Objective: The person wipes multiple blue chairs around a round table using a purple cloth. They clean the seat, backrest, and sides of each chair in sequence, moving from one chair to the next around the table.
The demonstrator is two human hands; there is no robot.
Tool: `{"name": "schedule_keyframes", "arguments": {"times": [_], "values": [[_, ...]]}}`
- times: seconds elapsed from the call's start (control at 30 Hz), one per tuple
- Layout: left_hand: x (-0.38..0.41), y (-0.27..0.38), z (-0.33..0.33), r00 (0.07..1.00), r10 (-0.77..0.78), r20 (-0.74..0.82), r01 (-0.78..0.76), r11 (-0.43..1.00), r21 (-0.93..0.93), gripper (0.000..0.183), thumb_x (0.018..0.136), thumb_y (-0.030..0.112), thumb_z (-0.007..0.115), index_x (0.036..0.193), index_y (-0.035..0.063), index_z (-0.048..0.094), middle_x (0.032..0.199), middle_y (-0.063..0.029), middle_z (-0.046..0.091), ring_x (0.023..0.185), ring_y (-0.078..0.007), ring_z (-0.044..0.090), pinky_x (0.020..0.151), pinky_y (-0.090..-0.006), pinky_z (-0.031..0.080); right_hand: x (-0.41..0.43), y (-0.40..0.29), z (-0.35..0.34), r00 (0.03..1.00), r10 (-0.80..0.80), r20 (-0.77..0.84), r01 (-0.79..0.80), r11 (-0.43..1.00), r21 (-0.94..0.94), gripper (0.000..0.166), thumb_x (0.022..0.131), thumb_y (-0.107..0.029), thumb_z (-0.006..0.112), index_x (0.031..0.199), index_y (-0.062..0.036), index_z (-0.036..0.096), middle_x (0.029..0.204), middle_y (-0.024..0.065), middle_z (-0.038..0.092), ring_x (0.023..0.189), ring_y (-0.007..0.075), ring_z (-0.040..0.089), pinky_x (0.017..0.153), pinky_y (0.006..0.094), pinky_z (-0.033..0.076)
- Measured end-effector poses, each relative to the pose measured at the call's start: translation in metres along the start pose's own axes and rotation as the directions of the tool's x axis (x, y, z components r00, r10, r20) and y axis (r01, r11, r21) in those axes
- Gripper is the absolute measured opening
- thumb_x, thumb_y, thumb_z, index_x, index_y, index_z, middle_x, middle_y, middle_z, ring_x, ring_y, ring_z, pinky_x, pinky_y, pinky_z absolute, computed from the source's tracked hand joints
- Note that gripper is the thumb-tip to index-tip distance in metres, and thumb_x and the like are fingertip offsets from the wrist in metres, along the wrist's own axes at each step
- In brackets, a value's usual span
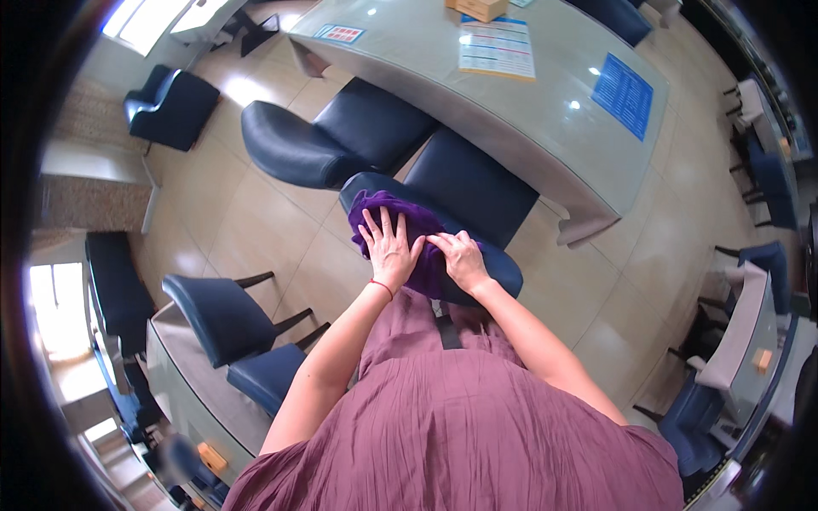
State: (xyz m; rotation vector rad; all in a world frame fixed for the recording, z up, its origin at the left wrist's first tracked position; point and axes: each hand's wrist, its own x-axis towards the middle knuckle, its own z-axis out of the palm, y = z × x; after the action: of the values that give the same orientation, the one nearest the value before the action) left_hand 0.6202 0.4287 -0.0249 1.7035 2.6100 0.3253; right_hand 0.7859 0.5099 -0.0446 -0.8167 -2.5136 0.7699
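A bunched purple cloth point(418, 220) lies over the top of a dark blue padded chair back point(505, 271) right in front of me. My left hand point(390, 252) rests flat on the cloth with its fingers spread, a red string around the wrist. Close to its right, my right hand point(465, 259) touches the cloth with bent fingers. Its fingertips point left, near my left thumb. Whether those fingers pinch the fabric is hidden. Beyond the chair back is the chair's dark blue seat point(473, 185), partly under the table edge.
A second blue chair point(294, 144) stands close on the left. The glass-topped table point(556, 128) ahead has a hanging cloth and carries printed sheets point(497, 48) and a wooden box point(480, 7). Behind me on the left is another chair point(220, 319). More tables and chairs line the right side.
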Motion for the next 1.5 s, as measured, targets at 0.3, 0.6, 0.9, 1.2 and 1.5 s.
{"name": "schedule_keyframes", "arguments": {"times": [0.3, 0.6, 0.9, 1.2, 1.5], "values": [[-0.02, 0.074, 0.009, 0.895, 0.405, 0.189, -0.382, 0.912, -0.147, 0.059, 0.093, 0.047, 0.059, 0.131, 0.0018, 0.057, 0.149, -0.0216, 0.042, 0.143, -0.0516, 0.025, 0.116, -0.0631, 0.017, -0.101, 0.024, -0.077, 0.991, 0.129, -0.016, -0.13, 0.986, -0.104, 0.046, 0.079, 0.001, 0.056, 0.119, -0.0173, 0.072, 0.117, 0.0057, 0.066, 0.099, 0.0293, 0.059, 0.089, 0.0386, 0.052], [-0.048, 0.09, -0.014, 0.588, 0.773, 0.239, -0.723, 0.634, -0.273, 0.088, 0.075, 0.041, 0.078, 0.152, 0.0196, 0.04, 0.162, -0.0152, 0.024, 0.148, -0.0425, 0.024, 0.114, -0.068, 0.023, -0.123, -0.007, -0.121, 0.846, 0.501, 0.182, -0.528, 0.833, 0.164, 0.021, 0.086, -0.006, 0.061, 0.107, -0.0064, 0.068, 0.093, 0.0163, 0.068, 0.08, 0.0377, 0.067, 0.075, 0.0465, 0.054], [-0.04, 0.001, -0.043, 0.892, 0.452, 0.026, -0.348, 0.722, -0.598, 0.054, 0.08, -0.004, 0.065, 0.132, 0.0088, 0.056, 0.122, -0.0154, 0.064, 0.123, -0.0317, 0.058, 0.104, -0.0395, 0.047, -0.009, -0.08, -0.174, 0.894, 0.283, 0.347, -0.413, 0.822, 0.392, 0.019, 0.087, -0.01, 0.066, 0.104, -0.0001, 0.066, 0.077, 0.0166, 0.066, 0.064, 0.0209, 0.063, 0.062, 0.0353, 0.048], [-0.003, -0.128, -0.117, 0.989, -0.096, 0.115, 0.139, 0.311, -0.94, 0.026, 0.087, -0.01, 0.058, 0.111, -0.0033, 0.065, 0.11, -0.0108, 0.073, 0.098, -0.0124, 0.066, 0.088, -0.0267, 0.053, 0.097, -0.132, -0.17, 0.821, 0.236, 0.52, -0.375, 0.909, 0.179, 0.054, 0.07, -0.02, 0.085, 0.117, -0.0093, 0.061, 0.089, 0.015, 0.073, 0.085, 0.0302, 0.072, 0.079, 0.037, 0.054], [0.015, -0.309, -0.164, 0.949, -0.12, 0.292, 0.315, 0.402, -0.86, 0.016, 0.096, 0.01, 0.061, 0.105, -0.0011, 0.068, 0.084, -0.0011, 0.065, 0.077, -0.0082, 0.058, 0.069, -0.0258, 0.049, 0.216, -0.16, -0.089, 0.84, 0.206, 0.503, -0.407, 0.852, 0.33, 0.01, 0.09, -0.008, 0.068, 0.092, 0.001, 0.067, 0.074, 0.0007, 0.064, 0.07, 0.0066, 0.058, 0.063, 0.0259, 0.047]]}}
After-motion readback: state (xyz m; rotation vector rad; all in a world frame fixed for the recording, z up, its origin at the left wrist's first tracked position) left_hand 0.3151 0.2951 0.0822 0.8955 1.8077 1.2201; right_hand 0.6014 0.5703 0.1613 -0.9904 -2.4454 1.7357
